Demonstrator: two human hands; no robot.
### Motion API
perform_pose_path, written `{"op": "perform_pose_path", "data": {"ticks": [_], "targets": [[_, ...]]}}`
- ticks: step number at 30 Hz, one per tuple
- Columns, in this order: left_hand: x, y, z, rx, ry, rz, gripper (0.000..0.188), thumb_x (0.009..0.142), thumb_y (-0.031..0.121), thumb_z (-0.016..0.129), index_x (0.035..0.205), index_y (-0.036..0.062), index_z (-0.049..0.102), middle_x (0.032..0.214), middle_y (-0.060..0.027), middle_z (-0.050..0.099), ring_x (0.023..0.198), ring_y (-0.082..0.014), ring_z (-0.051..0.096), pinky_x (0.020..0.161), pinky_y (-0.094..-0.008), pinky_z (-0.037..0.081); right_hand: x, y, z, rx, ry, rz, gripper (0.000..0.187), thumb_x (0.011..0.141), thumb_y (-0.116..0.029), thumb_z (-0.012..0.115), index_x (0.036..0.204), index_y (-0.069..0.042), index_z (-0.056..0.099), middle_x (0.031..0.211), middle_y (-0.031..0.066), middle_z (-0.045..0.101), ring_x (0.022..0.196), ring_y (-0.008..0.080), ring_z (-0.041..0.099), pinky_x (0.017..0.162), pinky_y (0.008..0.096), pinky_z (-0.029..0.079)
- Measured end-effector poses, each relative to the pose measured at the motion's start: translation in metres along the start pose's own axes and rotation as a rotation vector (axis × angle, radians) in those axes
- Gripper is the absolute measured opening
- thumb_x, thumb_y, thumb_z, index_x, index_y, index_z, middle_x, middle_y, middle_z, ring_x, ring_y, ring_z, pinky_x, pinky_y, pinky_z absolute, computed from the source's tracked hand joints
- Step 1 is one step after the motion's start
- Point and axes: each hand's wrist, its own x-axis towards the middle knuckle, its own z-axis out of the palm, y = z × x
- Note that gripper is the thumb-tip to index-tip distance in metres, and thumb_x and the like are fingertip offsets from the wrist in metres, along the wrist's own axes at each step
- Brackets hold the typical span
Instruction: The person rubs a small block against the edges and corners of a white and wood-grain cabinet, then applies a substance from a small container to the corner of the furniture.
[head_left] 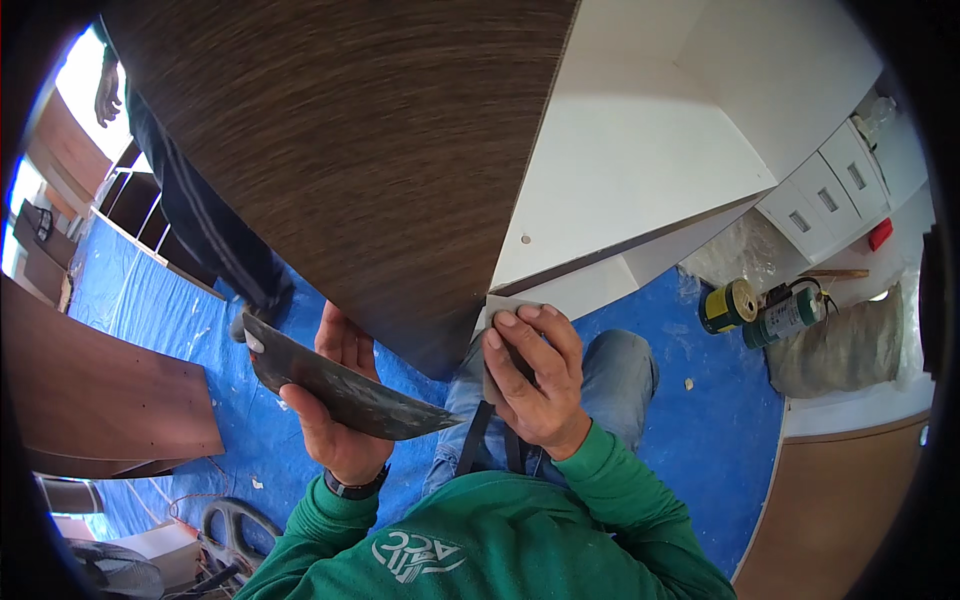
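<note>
Black curved plate (345, 395) partly hides the left hand (350, 452) holding it.

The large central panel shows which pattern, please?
The panel has dark brown, streaky wood grain: head view.

Upper-left opening (88, 78): was burnt out to white, and its border was fringed with violet.
Dark wood-grain panel (330, 150): was left dim, and its lower tip was softened.
White cabinet (620, 170): was lit softly, its right inner wall dulled by grey shade.
Blue floor sheet (715, 430): was washed by pale glare at left.
Fisheye rim: straight edges were bent; corners were swallowed in black.
</note>
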Motion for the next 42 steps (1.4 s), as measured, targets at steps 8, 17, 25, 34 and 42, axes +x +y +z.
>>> {"op": "perform_pose_path", "data": {"ticks": [8, 17, 25, 34, 42], "targets": [[-0.001, 0.000, -0.003, 0.002, -0.025, 0.016, 0.069, 0.108, 0.061, 0.023, 0.159, 0.0161, 0.033, 0.162, -0.0185, 0.037, 0.153, -0.0326, 0.029, 0.125, -0.0479, 0.019, 0.023, -0.003, -0.034, 0.184, 0.025, 0.319, 0.032, 0.086, -0.003, 0.077, 0.118, -0.001, 0.072, 0.109, 0.0138, 0.070, 0.095, 0.0293, 0.069, 0.083, 0.0400, 0.059], [0.001, 0.001, 0.003, 0.027, -0.001, 0.008, 0.068, 0.108, 0.061, 0.024, 0.158, 0.0162, 0.036, 0.161, -0.0170, 0.039, 0.152, -0.0312, 0.032, 0.125, -0.0472, 0.020, 0.065, 0.008, -0.045, 0.815, 0.261, 1.068, 0.039, 0.093, -0.006, 0.072, 0.128, 0.001, 0.057, 0.094, 0.0075, 0.068, 0.072, 0.0111, 0.067, 0.051, 0.0265, 0.056], [-0.003, 0.002, -0.001, 0.016, 0.026, -0.034, 0.075, 0.107, 0.064, 0.024, 0.159, 0.0099, 0.033, 0.163, -0.0166, 0.037, 0.153, -0.0310, 0.029, 0.125, -0.0473, 0.019, 0.086, -0.002, -0.040, 0.774, 0.044, 1.095, 0.036, 0.093, -0.004, 0.069, 0.128, -0.003, 0.058, 0.090, 0.0053, 0.068, 0.068, 0.0086, 0.065, 0.047, 0.0248, 0.054], [-0.005, 0.002, -0.002, 0.030, 0.019, -0.022, 0.083, 0.106, 0.065, 0.025, 0.158, 0.0012, 0.031, 0.162, -0.0203, 0.037, 0.153, -0.0328, 0.030, 0.125, -0.0488, 0.018, 0.078, 0.008, -0.041, 0.970, 0.084, 1.097, 0.038, 0.093, -0.003, 0.070, 0.129, -0.001, 0.057, 0.093, 0.0063, 0.069, 0.071, 0.0116, 0.067, 0.049, 0.0275, 0.056], [-0.022, 0.005, -0.010, 0.314, 0.088, 0.147, 0.091, 0.103, 0.070, 0.027, 0.141, -0.0096, 0.047, 0.143, -0.0241, 0.053, 0.136, -0.0346, 0.050, 0.110, -0.0480, 0.041, 0.040, 0.059, -0.077, 0.950, 0.479, 1.067, 0.043, 0.095, -0.009, 0.072, 0.133, 0.000, 0.053, 0.106, 0.0134, 0.069, 0.080, 0.0206, 0.072, 0.052, 0.0323, 0.060]]}}
